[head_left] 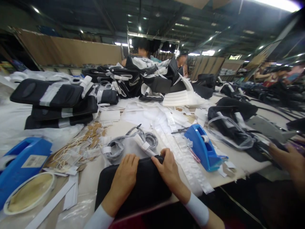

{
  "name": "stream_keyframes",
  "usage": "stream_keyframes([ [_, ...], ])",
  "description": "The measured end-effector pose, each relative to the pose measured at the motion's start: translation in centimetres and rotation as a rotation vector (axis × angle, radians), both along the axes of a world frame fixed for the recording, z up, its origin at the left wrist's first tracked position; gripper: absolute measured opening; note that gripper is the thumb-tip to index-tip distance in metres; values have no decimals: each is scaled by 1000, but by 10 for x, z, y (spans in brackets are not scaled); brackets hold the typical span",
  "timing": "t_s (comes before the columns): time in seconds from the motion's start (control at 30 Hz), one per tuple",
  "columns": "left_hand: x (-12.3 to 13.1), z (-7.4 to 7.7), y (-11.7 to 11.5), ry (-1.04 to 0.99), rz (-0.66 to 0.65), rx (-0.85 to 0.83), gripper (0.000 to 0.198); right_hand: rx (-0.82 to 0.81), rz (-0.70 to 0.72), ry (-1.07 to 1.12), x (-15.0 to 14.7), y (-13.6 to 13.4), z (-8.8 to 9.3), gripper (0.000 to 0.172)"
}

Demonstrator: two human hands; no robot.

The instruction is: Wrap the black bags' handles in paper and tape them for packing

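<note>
A black zip-style case (148, 187) lies at the table's near edge, right in front of me. My left hand (124, 178) rests on its left part, with the fingers together and bent over the far edge. At the far right corner my right hand (168, 170) grips the edge between thumb and curled fingers; whether it pinches a small part there is hidden. Just beyond the case sit coiled grey cables (116, 148) in clear plastic, touching or nearly touching its far side.
Blue tape dispensers stand at right (202, 148) and left (26, 162). A round tub (30, 192) and stringed tags (71, 149) lie left. Wrapped black cases (47, 93) are stacked behind them. White strips (176, 149) run down the middle. A co-worker's hand (289, 159) is at right.
</note>
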State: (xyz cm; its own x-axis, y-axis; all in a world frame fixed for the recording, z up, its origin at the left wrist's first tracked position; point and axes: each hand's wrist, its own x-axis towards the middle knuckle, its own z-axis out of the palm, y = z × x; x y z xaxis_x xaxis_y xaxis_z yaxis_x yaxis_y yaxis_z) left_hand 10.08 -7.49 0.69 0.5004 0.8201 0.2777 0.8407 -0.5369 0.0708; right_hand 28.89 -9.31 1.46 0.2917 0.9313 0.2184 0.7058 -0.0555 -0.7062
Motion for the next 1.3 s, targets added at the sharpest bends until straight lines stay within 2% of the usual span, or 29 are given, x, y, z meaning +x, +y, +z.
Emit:
stream_keyframes([
  [0.1,-2,-6,0,-4,-25,104,37,159,39,-276,-19,15,19,41],
  [0.2,-6,-8,2,25,-63,124,39,69,87,-433,-41,34,28,43],
  [0.3,-8,-3,10,50,-127,23,41,-35,94,-455,-54,47,24,43],
  [0.43,-8,7,21,35,-190,-79,41,-21,87,-438,-53,50,14,43],
  [0.57,-6,8,22,3,-164,-89,43,53,93,-352,-43,53,9,44],
  [0.63,-5,7,20,-4,-155,-74,45,97,116,-232,-39,54,10,43],
  [0.77,-5,7,15,-13,-151,-57,35,139,144,18,-34,54,15,41],
  [0.97,-4,10,14,-50,-139,-51,25,32,220,346,-24,55,15,48],
  [1.13,-5,12,12,-78,-137,-54,23,-74,320,341,-15,77,18,46],
  [1.3,-8,12,10,-128,-116,-66,26,-141,381,172,-6,86,23,33],
])
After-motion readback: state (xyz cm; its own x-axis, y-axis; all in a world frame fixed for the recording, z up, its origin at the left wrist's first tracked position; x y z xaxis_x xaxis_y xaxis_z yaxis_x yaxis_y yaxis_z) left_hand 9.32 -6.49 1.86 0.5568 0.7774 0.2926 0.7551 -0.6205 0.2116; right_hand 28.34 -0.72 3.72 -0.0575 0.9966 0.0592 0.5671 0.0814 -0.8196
